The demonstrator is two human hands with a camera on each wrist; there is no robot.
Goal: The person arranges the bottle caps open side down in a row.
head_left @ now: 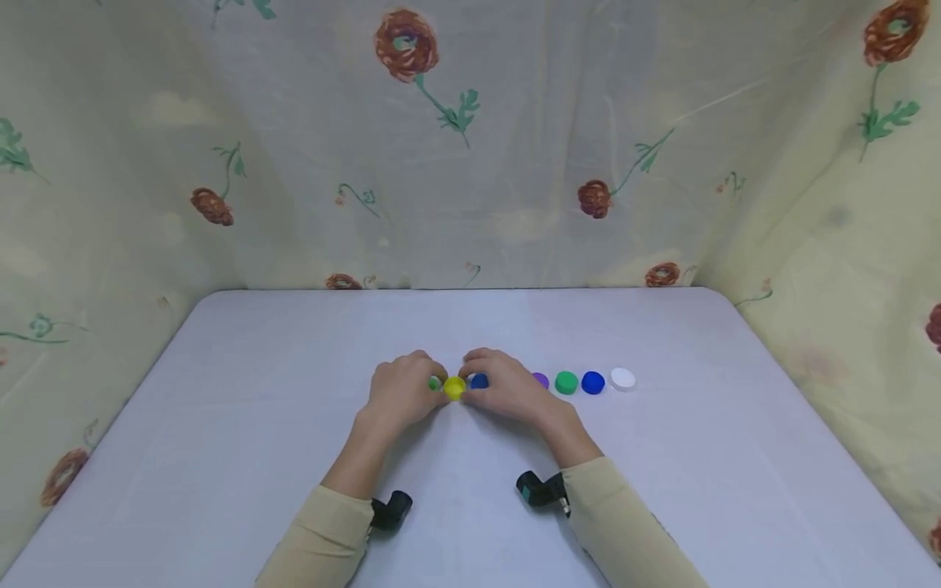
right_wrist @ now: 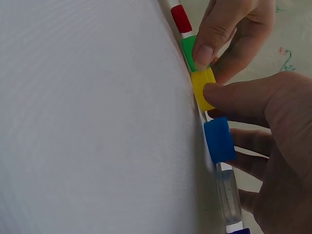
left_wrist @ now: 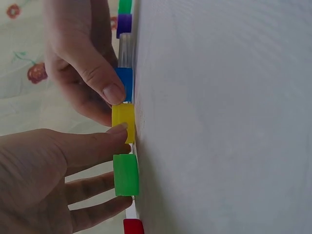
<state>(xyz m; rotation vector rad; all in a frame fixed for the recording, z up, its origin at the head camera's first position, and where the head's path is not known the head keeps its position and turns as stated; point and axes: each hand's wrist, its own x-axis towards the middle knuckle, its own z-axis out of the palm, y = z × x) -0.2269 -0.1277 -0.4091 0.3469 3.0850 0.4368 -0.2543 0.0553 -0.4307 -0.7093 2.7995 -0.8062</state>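
Observation:
A yellow bottle cap [head_left: 454, 388] lies on the white table between my two hands. My left hand [head_left: 400, 388] pinches it from the left, its thumb on the near side. From the right, my right hand [head_left: 507, 388] grips the same cap between thumb and fingers. A green cap [left_wrist: 126, 175] stands just left of the yellow one, under the left hand, with a red cap [right_wrist: 181, 18] beyond it. On the other side, a blue cap [right_wrist: 219, 140] and a clear ridged cap [right_wrist: 228, 197] sit beneath the right hand's fingers.
The row runs on to the right with a purple cap [head_left: 541, 380], a second green cap [head_left: 567, 382], a dark blue cap [head_left: 593, 382] and a white cap [head_left: 622, 379]. A flowered curtain [head_left: 515, 212] hangs behind the table [head_left: 220, 425] and at its sides.

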